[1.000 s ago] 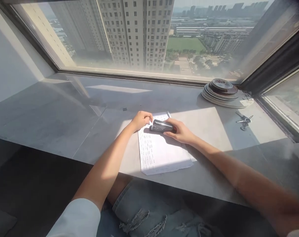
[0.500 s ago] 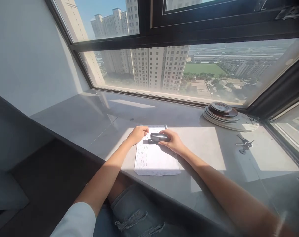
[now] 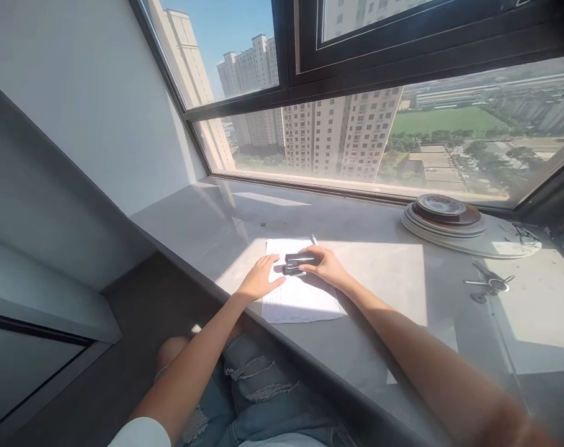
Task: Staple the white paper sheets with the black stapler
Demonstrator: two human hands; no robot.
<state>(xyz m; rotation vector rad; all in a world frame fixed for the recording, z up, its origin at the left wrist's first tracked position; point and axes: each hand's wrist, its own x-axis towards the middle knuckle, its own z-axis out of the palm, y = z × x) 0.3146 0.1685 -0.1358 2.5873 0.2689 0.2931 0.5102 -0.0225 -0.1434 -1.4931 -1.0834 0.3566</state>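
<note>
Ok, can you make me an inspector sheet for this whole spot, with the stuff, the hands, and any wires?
Surface: pale ledge, striped with sun and shadow.
Job's things: black stapler over white paper.
Clutter: stacked plates near the window, a metal object in front of them, a small dark piece beyond the paper; too small to name.
Left hand: open over the paper's left edge; contact unclear.
Right hand: gripping the stapler.
Cables: nothing seen.
Surroundings: dark window frame; outside, tall buildings and a green field.
</note>
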